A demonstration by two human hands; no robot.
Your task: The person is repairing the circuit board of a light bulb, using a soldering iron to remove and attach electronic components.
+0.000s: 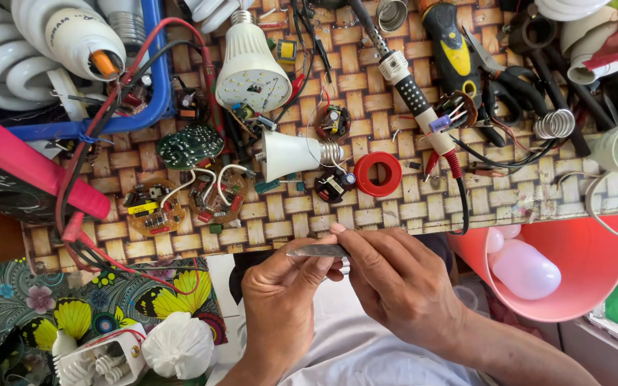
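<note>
Metal glints between the two hands in the head view: the left hand [280, 293] and right hand [398, 282] both pinch a thin grey blade [317, 251] just below the woven-pattern worktable [395, 207]. The opened bulb housing [291, 154] and circuit boards [180, 196] lie apart, so the work looks midway.

Both hands, left [280, 300] and right [395, 282], meet on a blade [317, 251] just before the tabletop [395, 207] edge. Beyond them lies a bulb housing [291, 154]; circuit boards [180, 200] beyond-left; bucket [581, 264] right.
</note>
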